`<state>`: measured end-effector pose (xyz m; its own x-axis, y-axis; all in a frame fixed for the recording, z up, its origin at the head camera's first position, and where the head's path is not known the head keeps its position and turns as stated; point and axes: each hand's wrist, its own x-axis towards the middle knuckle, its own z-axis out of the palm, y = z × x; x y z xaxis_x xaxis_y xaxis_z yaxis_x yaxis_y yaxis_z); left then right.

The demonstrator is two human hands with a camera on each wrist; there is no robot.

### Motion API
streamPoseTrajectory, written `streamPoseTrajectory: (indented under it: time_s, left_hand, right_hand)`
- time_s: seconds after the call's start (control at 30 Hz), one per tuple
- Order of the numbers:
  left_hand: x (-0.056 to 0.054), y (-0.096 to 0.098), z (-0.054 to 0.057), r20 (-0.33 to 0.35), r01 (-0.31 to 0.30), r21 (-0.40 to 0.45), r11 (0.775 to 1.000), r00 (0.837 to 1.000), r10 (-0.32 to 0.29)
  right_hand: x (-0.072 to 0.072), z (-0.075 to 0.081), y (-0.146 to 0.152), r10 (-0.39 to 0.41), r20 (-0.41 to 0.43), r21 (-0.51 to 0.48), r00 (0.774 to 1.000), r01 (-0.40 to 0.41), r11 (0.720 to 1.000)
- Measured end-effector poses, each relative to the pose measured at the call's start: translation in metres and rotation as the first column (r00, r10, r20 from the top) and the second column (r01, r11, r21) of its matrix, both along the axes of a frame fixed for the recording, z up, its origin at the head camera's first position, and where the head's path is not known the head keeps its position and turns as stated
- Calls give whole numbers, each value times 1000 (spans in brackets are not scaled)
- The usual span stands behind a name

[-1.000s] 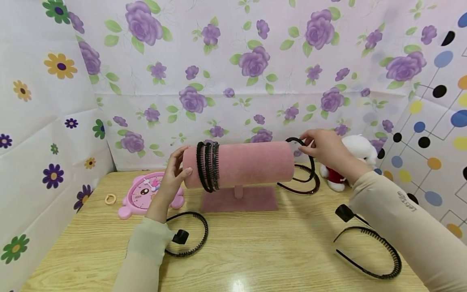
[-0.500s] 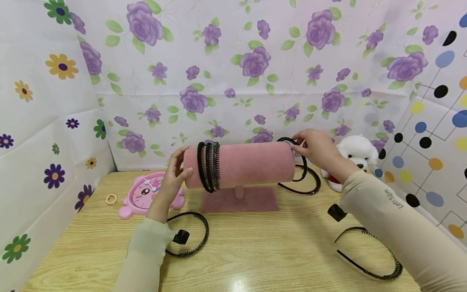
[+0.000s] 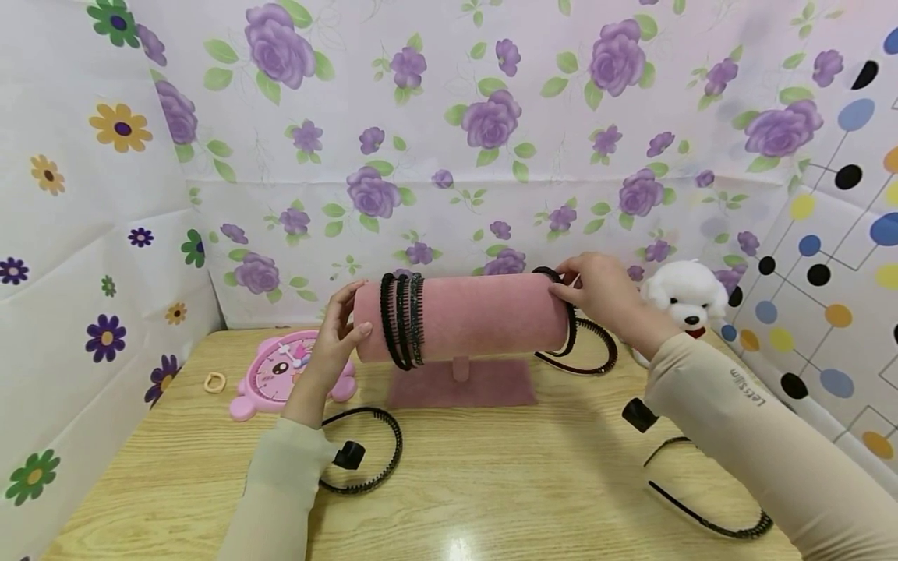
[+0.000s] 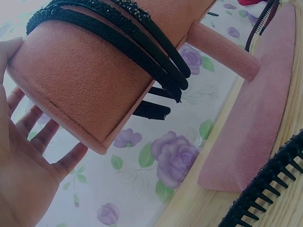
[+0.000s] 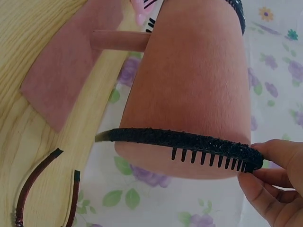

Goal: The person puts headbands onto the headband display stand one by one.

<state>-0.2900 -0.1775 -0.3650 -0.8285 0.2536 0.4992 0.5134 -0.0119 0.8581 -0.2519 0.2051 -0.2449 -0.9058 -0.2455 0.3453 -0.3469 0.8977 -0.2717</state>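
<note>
A pink velvety headband stand (image 3: 484,312) has a padded roll on a flat base. My left hand (image 3: 335,336) grips its left end, thumb in front and fingers round the far side. Near that end, three black toothed headbands (image 4: 128,45) sit side by side over the roll. My right hand (image 3: 603,292) pinches another black toothed headband (image 5: 189,140) between thumb and fingers. That one lies around the roll's right end, its teeth toward the roll's end edge in the right wrist view. One tip sticks out past the roll there.
On the wooden table (image 3: 491,483) lie a black headband (image 3: 398,448) at front left, another headband (image 3: 701,514) at front right and a dark red one (image 3: 609,354) behind the roll's right end. A pink clock (image 3: 270,374), a small ring (image 3: 213,382) and a white plush dog (image 3: 684,296) stand around.
My right hand has moved left, bringing the black headband from beside the roll's right end onto it. The left hand has stayed at the left end.
</note>
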Motion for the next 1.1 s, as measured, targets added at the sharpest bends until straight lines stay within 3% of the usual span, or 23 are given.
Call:
streamPoseTrajectory:
  time_s: [0.3, 0.73, 1.1]
  left_hand:
    - [0, 0, 0, -1, -2, 0, 1000, 1000, 2]
    - [0, 0, -1, 2, 0, 0, 1000, 1000, 0]
    - [-1, 0, 0, -9, 0, 3, 1000, 1000, 0]
  right_hand:
    - [2, 1, -10, -48, -3, 20, 999, 48, 999]
    - [1, 5, -18, -33, 45, 9, 998, 33, 999]
    - [7, 7, -6, 46, 45, -12, 998, -46, 999]
